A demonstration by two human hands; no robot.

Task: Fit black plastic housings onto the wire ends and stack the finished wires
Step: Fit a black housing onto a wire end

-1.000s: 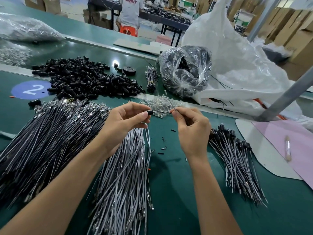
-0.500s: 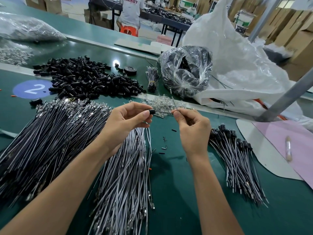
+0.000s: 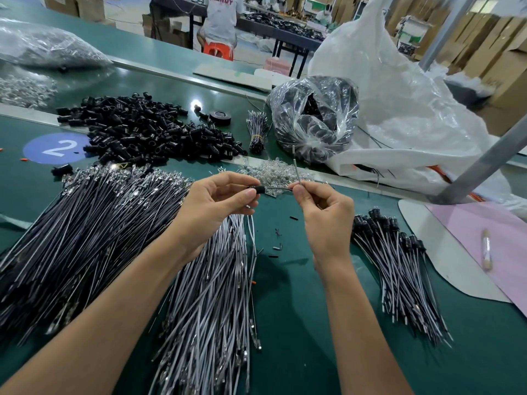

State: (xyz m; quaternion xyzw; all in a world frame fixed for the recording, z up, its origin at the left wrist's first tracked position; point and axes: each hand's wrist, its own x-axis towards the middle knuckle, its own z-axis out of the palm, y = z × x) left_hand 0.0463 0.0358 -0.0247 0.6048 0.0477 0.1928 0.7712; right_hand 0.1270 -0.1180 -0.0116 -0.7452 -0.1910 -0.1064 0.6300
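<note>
Clearance: bare lane at belt centre
Open green belt (image 3: 291, 309) runs between the centre wire pile (image 3: 205, 295) and the finished stack (image 3: 399, 275) — only small scraps (image 3: 278, 246) on it; housing heap (image 3: 142, 129), clear-part pile (image 3: 273, 173) and bagged parts (image 3: 313, 118) block the far side.

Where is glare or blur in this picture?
Head view: a glare spot on the table beside the tape roll; the clear bag glitters; left hand pinching the housing and right hand pinching the wire are sharp; the far cartons are soft.
</note>
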